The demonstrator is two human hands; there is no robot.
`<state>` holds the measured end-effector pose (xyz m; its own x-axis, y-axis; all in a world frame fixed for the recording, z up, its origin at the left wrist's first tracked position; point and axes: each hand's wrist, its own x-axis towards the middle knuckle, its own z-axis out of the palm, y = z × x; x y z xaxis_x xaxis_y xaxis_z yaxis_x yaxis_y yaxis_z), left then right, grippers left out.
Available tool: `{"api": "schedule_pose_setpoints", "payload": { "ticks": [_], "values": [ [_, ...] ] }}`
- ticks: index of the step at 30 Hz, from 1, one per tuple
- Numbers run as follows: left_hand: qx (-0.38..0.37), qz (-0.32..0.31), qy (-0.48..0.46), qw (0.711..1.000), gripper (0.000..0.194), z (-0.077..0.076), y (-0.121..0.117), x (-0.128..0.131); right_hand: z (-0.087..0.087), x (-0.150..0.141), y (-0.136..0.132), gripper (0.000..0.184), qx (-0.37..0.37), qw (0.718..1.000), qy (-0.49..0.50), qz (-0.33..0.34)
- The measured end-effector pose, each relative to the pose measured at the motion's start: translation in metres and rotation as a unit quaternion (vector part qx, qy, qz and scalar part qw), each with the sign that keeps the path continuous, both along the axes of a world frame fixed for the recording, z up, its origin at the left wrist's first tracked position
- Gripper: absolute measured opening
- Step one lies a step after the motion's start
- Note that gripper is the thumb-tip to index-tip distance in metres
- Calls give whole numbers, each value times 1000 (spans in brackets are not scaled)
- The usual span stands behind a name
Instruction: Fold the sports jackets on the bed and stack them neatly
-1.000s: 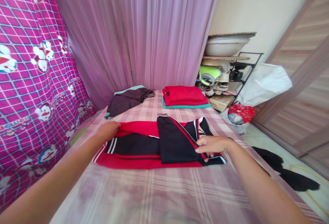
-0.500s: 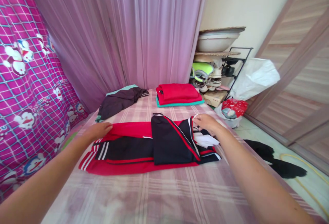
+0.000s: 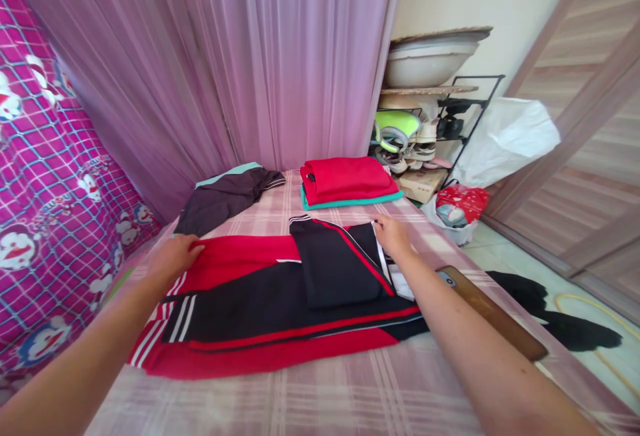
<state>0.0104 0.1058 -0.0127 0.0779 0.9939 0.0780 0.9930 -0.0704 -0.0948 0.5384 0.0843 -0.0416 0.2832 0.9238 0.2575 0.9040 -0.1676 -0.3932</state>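
A red and black striped garment [image 3: 260, 316] lies folded on the checked bed sheet [image 3: 310, 396]. My left hand [image 3: 175, 256] rests flat on its red left end, fingers spread. My right hand [image 3: 393, 236] presses on the far right corner of the black folded-over part [image 3: 335, 266], beside a white edge of cloth; its fingers lie stretched over the fabric.
A dark garment [image 3: 220, 199] and a stack of folded red and teal clothes [image 3: 345, 183] lie at the far end of the bed. A brown board [image 3: 493, 316] lies along the bed's right edge. A shoe rack [image 3: 430, 136], white bag [image 3: 505, 143] and black cloth on the floor [image 3: 560, 319] stand right.
My right hand moved from the garment's near right edge to its far right corner. The garment now lies flatter and nearer. The view turned slightly and a brown board came into sight.
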Motion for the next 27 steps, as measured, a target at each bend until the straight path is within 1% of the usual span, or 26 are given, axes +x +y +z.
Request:
{"api": "schedule_pose_setpoints", "payload": {
  "ticks": [2, 4, 6, 8, 10, 12, 13, 14, 15, 16, 18, 20, 22, 24, 25, 27],
  "values": [
    [14, 31, 14, 999, 49, 0, -2, 11, -9, -3, -2, 37, -16, 999, -33, 4],
    [1, 61, 18, 998, 51, -3, -5, 21, -11, -7, -6, 36, -26, 997, -75, 11],
    [-24, 88, 13, 996, 53, -8, -5, 25, -6, -12, -12, 35, -35, 992, -120, 13],
    [-38, 98, 2, 994, 55, -11, -3, 23, 5, -19, -16, 34, -29, 987, -154, 23],
    [1, 70, -10, 998, 58, -14, 0, 21, 16, -29, -17, 35, -10, 985, -162, 52],
    [69, -4, -19, 997, 60, -19, -1, 21, 24, -44, -14, 36, -11, 986, -144, 85],
    [83, -51, -24, 995, 59, -23, -3, 23, 26, -52, -10, 37, -26, 986, -133, 97],
    [72, -95, -27, 993, 58, -28, -5, 26, 27, -60, -6, 39, -48, 985, -126, 105],
    [44, -127, -30, 990, 57, -34, -7, 29, 27, -67, -2, 41, -77, 983, -123, 111],
    [10, -145, -32, 989, 55, -40, -10, 32, 27, -74, 3, 42, -105, 981, -120, 115],
    [-43, -147, -33, 988, 53, -51, -12, 36, 27, -83, 8, 36, -139, 977, -108, 119],
    [-56, -135, -36, 989, 53, -55, -13, 38, 29, -88, 8, 26, -134, 979, -92, 123],
    [-44, -136, -50, 988, 54, -49, -14, 42, 32, -90, 1, 24, -88, 984, -60, 139],
    [14, -151, -77, 985, 57, -34, -19, 54, 36, -94, -16, 25, -39, 980, -8, 196],
    [55, -168, -91, 980, 58, -25, -25, 63, 38, -98, -27, 25, -20, 970, 22, 242],
    [135, -228, -99, 959, 58, -7, -39, 88, 41, -108, -53, 25, -5, 936, 57, 347]
  ]
}}
